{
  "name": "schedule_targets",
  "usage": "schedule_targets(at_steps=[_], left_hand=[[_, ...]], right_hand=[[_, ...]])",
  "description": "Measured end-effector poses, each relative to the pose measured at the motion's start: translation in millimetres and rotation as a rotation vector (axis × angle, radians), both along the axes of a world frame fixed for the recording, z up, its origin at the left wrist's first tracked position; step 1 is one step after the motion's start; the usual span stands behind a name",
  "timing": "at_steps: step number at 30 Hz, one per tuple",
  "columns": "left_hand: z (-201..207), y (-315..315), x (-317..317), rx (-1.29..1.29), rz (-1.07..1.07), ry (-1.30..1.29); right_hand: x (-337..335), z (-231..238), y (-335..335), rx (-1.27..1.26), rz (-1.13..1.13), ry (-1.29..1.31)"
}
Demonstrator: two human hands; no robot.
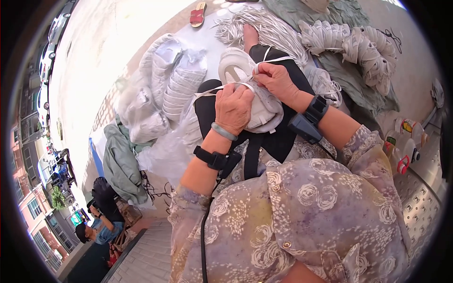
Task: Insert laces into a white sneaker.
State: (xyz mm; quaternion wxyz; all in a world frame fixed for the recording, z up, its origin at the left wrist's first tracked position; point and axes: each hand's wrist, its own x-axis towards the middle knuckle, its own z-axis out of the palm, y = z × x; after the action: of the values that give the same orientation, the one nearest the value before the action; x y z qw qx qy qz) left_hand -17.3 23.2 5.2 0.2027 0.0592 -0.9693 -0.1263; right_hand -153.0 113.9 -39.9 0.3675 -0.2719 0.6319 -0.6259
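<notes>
A white sneaker (266,112) rests on the black cloth (207,111) over my lap, its rounded toe pointing away from me. Over its upper part, my left hand (234,106) is closed in a pinch on a white shoelace (278,60), and one length trails off to the left. Just to the right, my right hand (277,81) pinches the lace too, with a loop rising above its fingertips and an end running right. The fingers hide part of the eyelets.
White shoes stacked in rows and clear plastic (177,89) lie to the left. A pile of loose laces (259,30) spreads ahead, near a bare foot (250,35). Bundled laced shoes (363,49) sit far right on green cloth. Plastic bottles (401,144) stand right. Another person (101,228) sits lower left.
</notes>
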Motion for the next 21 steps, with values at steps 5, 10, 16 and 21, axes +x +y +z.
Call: schedule_targets(at_steps=[5,10,16,21], left_hand=[[2.4,0.0,2.4,0.017,0.010,-0.004],[-1.0,-0.4,2.1,0.015,0.006,0.000],[-0.3,1.9,0.9,0.033,0.001,-0.025],[5.2,0.9,4.8,0.042,0.012,-0.081]], right_hand=[[0.5,8.8,0.2,0.014,0.022,0.079],[0.6,6.1,-0.2,0.033,0.040,0.086],[-0.7,2.1,-1.0,0.050,0.028,0.125],[3.0,15.0,-7.0,0.028,0.071,0.719]])
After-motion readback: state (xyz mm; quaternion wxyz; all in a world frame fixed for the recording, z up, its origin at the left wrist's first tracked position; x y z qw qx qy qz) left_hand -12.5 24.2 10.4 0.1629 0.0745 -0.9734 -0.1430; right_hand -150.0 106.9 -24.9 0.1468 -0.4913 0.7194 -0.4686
